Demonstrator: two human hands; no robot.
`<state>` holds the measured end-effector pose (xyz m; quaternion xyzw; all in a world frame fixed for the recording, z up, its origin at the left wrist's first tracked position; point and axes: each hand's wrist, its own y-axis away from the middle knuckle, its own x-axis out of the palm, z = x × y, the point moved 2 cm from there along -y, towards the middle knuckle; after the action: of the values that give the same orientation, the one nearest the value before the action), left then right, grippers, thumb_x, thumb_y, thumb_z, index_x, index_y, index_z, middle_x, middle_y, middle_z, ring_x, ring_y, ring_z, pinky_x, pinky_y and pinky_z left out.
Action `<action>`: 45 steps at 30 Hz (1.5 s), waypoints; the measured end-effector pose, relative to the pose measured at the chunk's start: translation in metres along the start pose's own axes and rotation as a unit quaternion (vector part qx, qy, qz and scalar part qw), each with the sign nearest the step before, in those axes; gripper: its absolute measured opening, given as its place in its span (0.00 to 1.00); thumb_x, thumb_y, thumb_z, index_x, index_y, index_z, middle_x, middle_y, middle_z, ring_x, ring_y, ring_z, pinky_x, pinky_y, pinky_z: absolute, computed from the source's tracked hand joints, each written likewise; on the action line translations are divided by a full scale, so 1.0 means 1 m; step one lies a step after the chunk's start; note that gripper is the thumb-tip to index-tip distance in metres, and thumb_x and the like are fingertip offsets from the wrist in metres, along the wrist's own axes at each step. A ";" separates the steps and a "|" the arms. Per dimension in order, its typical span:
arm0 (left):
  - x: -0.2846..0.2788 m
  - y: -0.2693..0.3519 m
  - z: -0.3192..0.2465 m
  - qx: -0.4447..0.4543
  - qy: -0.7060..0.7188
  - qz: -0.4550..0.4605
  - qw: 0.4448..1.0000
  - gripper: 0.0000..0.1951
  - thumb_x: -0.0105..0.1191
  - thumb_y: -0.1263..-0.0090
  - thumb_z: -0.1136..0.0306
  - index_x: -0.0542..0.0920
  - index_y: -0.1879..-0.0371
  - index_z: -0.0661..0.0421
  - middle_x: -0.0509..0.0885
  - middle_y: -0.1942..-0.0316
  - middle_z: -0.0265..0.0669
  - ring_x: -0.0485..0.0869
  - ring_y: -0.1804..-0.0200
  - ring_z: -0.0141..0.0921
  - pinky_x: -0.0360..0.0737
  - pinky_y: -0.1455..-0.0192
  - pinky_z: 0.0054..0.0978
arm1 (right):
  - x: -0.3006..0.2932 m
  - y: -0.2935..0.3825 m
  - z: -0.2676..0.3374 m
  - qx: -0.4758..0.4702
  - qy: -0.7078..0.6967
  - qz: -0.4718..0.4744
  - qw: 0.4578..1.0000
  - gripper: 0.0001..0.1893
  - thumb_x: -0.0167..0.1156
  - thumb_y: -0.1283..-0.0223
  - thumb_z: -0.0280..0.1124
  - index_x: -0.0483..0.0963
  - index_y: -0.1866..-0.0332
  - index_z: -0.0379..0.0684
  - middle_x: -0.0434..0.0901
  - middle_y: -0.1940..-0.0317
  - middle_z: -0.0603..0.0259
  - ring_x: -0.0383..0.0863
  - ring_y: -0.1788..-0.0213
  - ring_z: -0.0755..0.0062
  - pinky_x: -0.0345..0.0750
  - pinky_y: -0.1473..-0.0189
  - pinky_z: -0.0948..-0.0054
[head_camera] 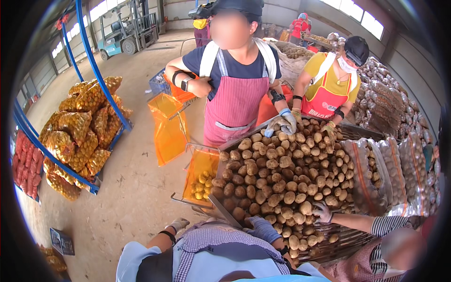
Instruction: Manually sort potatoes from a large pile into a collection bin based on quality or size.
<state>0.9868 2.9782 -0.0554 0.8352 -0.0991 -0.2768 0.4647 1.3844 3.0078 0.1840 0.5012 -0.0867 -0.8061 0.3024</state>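
My left hand [179, 224], in a pale work glove, is beside my checked apron [218, 234], close to the metal frame of a bag holder [192, 202]. Its fingers are too small and partly hidden to read. My right hand [262, 228], in a blue-grey glove, lies at the near edge of a heap of potatoes [278, 176] on a slatted sorting table [338, 243]. Whether it grips a potato cannot be made out. A flat metal edge plate [225, 213] runs between my hands. An orange mesh bag [201, 176] with some potatoes in its bottom hangs from the holder.
Across the table stand two people in aprons [236, 105] [326, 95]; another person's gloved hand [322, 212] reaches in from the right. Filled mesh sacks [370, 176] line the right side. Potato sacks [77, 130] fill a blue-framed pallet at left. A forklift [127, 35] is parked behind.
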 end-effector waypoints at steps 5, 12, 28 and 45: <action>-0.004 0.004 0.015 -0.055 0.050 -0.030 0.997 0.21 0.56 0.34 0.55 0.83 0.49 0.57 0.86 0.58 0.41 0.84 0.58 0.34 0.80 0.53 0.33 | 0.007 0.004 -0.006 -0.014 -0.001 -0.016 1.000 0.29 0.59 0.41 0.53 0.72 0.40 0.44 0.76 0.45 0.50 0.73 0.40 0.52 0.70 0.39 0.59; 0.002 0.006 0.004 -0.022 0.023 -0.032 0.999 0.20 0.56 0.34 0.55 0.83 0.50 0.57 0.86 0.60 0.40 0.84 0.59 0.34 0.79 0.55 0.32 | 0.002 0.009 -0.003 -0.017 0.010 -0.017 1.000 0.28 0.59 0.40 0.51 0.72 0.40 0.44 0.76 0.46 0.49 0.74 0.42 0.52 0.71 0.40 0.59; 0.012 0.008 0.009 -0.027 0.020 0.010 0.999 0.22 0.55 0.32 0.59 0.80 0.46 0.62 0.84 0.53 0.43 0.82 0.52 0.35 0.77 0.47 0.32 | 0.009 0.016 -0.013 -0.032 -0.040 -0.045 0.998 0.27 0.60 0.40 0.47 0.72 0.40 0.42 0.76 0.45 0.47 0.74 0.42 0.51 0.69 0.39 0.58; 0.018 0.018 -0.006 -0.036 0.123 0.002 0.992 0.16 0.58 0.36 0.65 0.83 0.53 0.62 0.85 0.67 0.42 0.82 0.70 0.35 0.79 0.65 0.32 | 0.000 0.028 -0.018 -0.010 -0.134 -0.191 0.972 0.23 0.63 0.42 0.43 0.74 0.46 0.38 0.78 0.50 0.50 0.77 0.46 0.52 0.74 0.43 0.61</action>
<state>1.0066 2.9647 -0.0451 0.8452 -0.0334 -0.1745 0.5041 1.4114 2.9878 0.1875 0.3927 -0.0213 -0.9097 0.1330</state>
